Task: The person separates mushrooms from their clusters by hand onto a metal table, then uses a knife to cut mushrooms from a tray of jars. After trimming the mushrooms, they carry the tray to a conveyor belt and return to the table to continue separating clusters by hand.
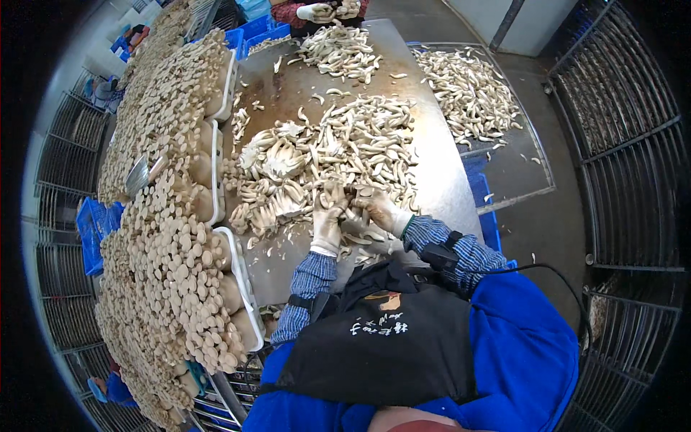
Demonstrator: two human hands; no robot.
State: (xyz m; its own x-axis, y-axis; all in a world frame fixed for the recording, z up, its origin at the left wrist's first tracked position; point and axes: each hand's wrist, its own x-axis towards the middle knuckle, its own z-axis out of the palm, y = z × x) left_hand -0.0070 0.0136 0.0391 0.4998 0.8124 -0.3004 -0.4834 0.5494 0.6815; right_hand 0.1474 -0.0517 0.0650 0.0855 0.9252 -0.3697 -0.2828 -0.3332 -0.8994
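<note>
My left hand (327, 225), in a pale, soiled glove, is closed at the near edge of a heap of loose pale mushrooms (360, 140). Its curled fingers seem to be round a mushroom, partly hidden by the glove. Close beside it my right hand (383, 207), gloved the same way, has its fingers bent inward toward the left ones. What the right fingers grip is too small and shaded to make out. Just left of my hands lie joined mushroom clusters (277, 155), white at the base. Loose mushroom stems and scraps lie under my wrists on the metal table (439, 169).
White crates (245, 288) packed with round-capped mushrooms (173, 266) line the left side. Another person's gloved hands (317, 12) work at the far end, near a second heap (338, 54). More mushrooms (468, 93) fill a lower surface at right. Metal racks (626, 144) stand beyond.
</note>
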